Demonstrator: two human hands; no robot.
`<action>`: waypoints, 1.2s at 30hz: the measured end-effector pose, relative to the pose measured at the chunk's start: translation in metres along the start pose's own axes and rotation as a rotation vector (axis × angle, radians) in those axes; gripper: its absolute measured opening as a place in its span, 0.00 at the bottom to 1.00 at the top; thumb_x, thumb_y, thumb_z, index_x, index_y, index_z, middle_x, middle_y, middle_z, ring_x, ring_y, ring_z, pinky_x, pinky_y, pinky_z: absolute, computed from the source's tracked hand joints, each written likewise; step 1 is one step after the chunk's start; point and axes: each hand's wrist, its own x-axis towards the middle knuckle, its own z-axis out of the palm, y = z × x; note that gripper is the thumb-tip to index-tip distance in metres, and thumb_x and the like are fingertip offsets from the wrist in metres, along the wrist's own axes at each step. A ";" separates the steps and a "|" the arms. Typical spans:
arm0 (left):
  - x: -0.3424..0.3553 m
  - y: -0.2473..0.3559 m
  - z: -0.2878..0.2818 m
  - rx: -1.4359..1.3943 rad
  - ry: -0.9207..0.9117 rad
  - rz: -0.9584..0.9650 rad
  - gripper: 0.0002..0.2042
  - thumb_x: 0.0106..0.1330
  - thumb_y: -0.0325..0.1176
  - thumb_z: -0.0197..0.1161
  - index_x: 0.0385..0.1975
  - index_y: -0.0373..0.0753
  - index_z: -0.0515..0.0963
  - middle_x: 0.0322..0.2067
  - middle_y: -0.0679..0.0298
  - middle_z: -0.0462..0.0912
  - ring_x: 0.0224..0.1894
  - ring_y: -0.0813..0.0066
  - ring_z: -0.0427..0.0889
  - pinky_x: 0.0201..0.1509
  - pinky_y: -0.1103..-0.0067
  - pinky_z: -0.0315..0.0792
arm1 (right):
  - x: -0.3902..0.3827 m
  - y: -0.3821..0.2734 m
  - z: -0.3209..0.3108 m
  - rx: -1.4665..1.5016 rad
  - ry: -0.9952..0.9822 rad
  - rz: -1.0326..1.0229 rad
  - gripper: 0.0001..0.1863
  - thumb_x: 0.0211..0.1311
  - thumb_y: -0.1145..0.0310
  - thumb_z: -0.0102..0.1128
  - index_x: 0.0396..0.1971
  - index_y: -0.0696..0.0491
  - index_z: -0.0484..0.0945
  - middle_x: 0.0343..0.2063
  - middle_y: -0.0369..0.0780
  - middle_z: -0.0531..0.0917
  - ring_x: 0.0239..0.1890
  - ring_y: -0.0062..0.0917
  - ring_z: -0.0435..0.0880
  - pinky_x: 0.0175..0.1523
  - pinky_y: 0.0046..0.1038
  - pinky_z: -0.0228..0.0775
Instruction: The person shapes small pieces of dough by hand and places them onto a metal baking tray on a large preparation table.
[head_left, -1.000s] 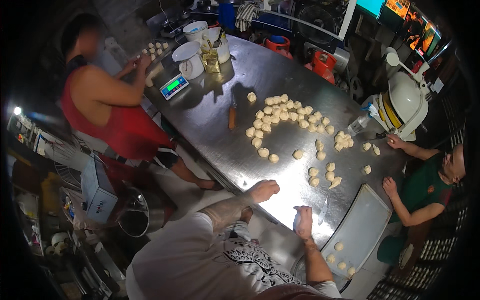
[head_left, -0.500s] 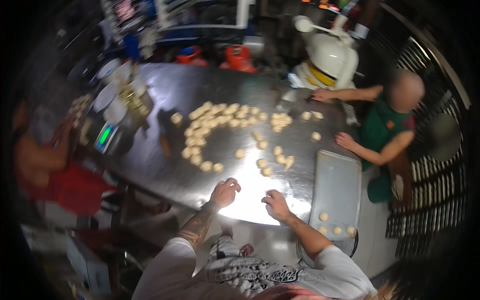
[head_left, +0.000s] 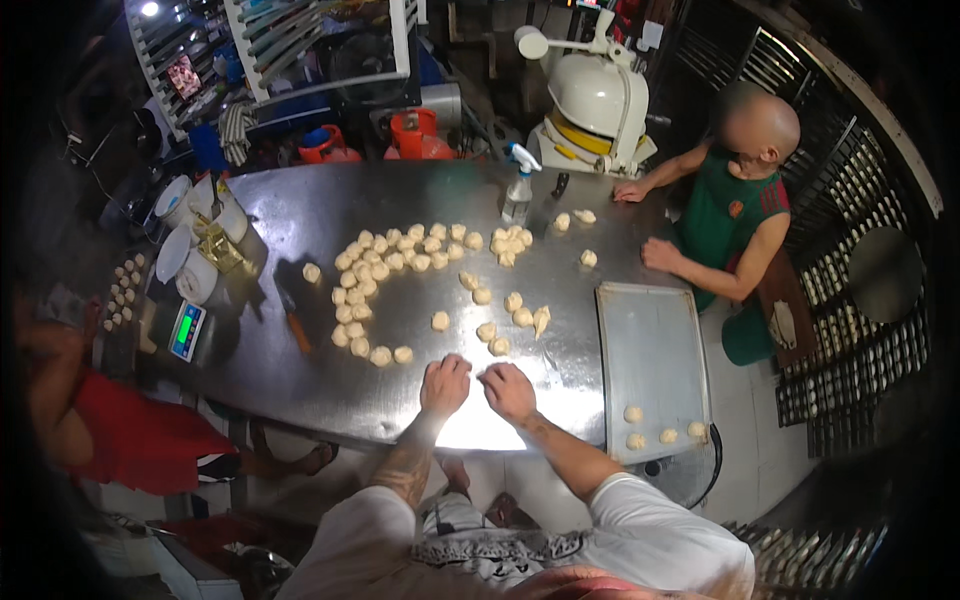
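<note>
Brushed steel made up the broad tabletop (head_left: 572, 250), over whose near edge both bare arms reached. Past its right side was a co-worker in a green sleeveless top (head_left: 735, 215), both hands at the edge. Long, pale-grey and metal, a rectangular tray (head_left: 650, 345) lay well to the right, its long axis running away from the person, its near end holding four dough balls. Ahead and leftward curved an arc of round cream-coloured dough balls (head_left: 380, 271). The left hand (head_left: 446, 385) and the right hand (head_left: 508, 390) were just beside each other, fingers curled inward; whether they held anything small could not be told. Far ahead stood a clear spray bottle with a white-and-blue head (head_left: 518, 200). A pair of cream dough balls (head_left: 499, 346) sat just beyond the right fingers, the nearer hand, between them and more dough farther in. Ahead of the left hand lay a lone round dough ball (head_left: 440, 321). Right of the pair, a slim twisted dough piece (head_left: 541, 320) pointed roughly away from the person.
</note>
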 end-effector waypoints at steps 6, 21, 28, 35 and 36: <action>-0.100 -0.041 0.008 -0.200 -0.165 -0.014 0.05 0.64 0.28 0.64 0.37 0.43 0.83 0.42 0.63 0.83 0.45 0.59 0.85 0.49 0.61 0.77 | -0.056 -0.003 -0.024 0.325 -0.052 0.045 0.13 0.66 0.76 0.63 0.49 0.50 0.86 0.43 0.43 0.81 0.47 0.40 0.84 0.56 0.39 0.80; -0.034 -0.033 -0.003 -0.203 -0.286 -0.137 0.07 0.62 0.28 0.64 0.38 0.45 0.85 0.40 0.63 0.86 0.46 0.60 0.86 0.49 0.63 0.79 | -0.038 0.035 -0.036 0.185 -0.285 -0.118 0.14 0.63 0.76 0.67 0.47 0.48 0.86 0.41 0.40 0.81 0.45 0.40 0.84 0.55 0.39 0.81; -0.044 -0.008 0.017 -0.169 -0.176 -0.044 0.07 0.63 0.25 0.62 0.37 0.45 0.85 0.39 0.68 0.84 0.45 0.66 0.86 0.48 0.66 0.77 | -0.056 0.002 0.006 0.168 -0.044 0.172 0.14 0.62 0.77 0.67 0.48 0.49 0.84 0.43 0.41 0.82 0.45 0.41 0.84 0.50 0.41 0.82; -0.001 -0.032 0.032 0.053 -0.112 0.016 0.11 0.59 0.28 0.67 0.42 0.46 0.86 0.44 0.64 0.84 0.43 0.61 0.85 0.49 0.63 0.75 | -0.004 0.016 0.008 -0.070 -0.065 0.083 0.08 0.63 0.71 0.69 0.41 0.53 0.83 0.40 0.43 0.84 0.41 0.43 0.83 0.47 0.42 0.79; -0.003 -0.022 0.035 -0.019 -0.130 -0.095 0.10 0.60 0.28 0.67 0.41 0.46 0.86 0.42 0.66 0.84 0.44 0.62 0.85 0.49 0.63 0.75 | -0.003 0.003 0.015 -0.025 -0.017 0.148 0.09 0.63 0.73 0.68 0.42 0.51 0.84 0.41 0.43 0.84 0.43 0.43 0.84 0.48 0.41 0.80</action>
